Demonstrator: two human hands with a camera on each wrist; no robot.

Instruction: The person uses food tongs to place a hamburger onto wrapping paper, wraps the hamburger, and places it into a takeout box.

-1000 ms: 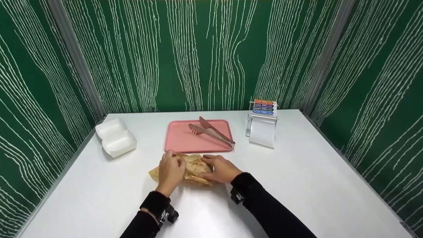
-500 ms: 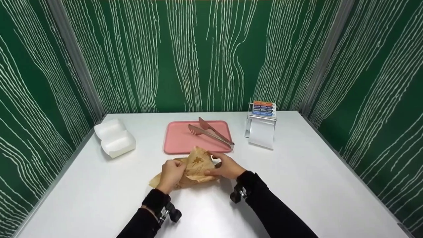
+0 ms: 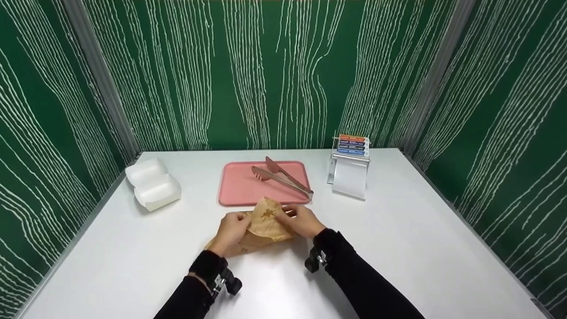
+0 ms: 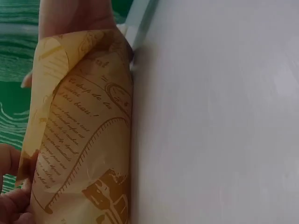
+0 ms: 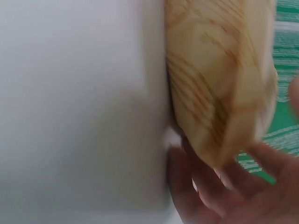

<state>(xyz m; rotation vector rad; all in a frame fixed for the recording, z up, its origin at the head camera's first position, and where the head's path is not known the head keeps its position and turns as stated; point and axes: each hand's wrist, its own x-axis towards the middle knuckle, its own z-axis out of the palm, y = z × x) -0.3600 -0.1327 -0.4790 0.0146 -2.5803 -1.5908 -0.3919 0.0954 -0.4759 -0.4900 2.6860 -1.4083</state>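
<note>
Brown printed paper (image 3: pixel 268 223), crumpled into a long bundle, lies at lower centre of my head view, one pointed flap standing up. My left hand (image 3: pixel 232 228) pinches its left part between thumb and fingers; the left wrist view shows those fingertips on the paper's upper edge. My right hand (image 3: pixel 303 221) holds the other end, thumb against the flap and fingers bent round the tip, though the right wrist view is too blurred for me to judge how firmly. What the paper wraps I cannot tell.

Just beyond the bundle sits the pink tray (image 3: pixel 237 186), its near rim partly hidden behind the flap, so forward room there is tight. Metal tongs (image 3: pixel 288 182) lie slantwise on it, jaws spread, their hinged end over the right rim. An open white box (image 3: pixel 154 184) stands at left, close to the table's left edge; a metal dispenser (image 3: pixel 350 175) with a white roll stands right of the tray.

More room lies sideways: white table (image 3: pixel 398 221) stretches from my right sleeve (image 3: pixel 363 274) to the slanting right edge. Green panels (image 3: pixel 283 75) rise along the back and both sides.
</note>
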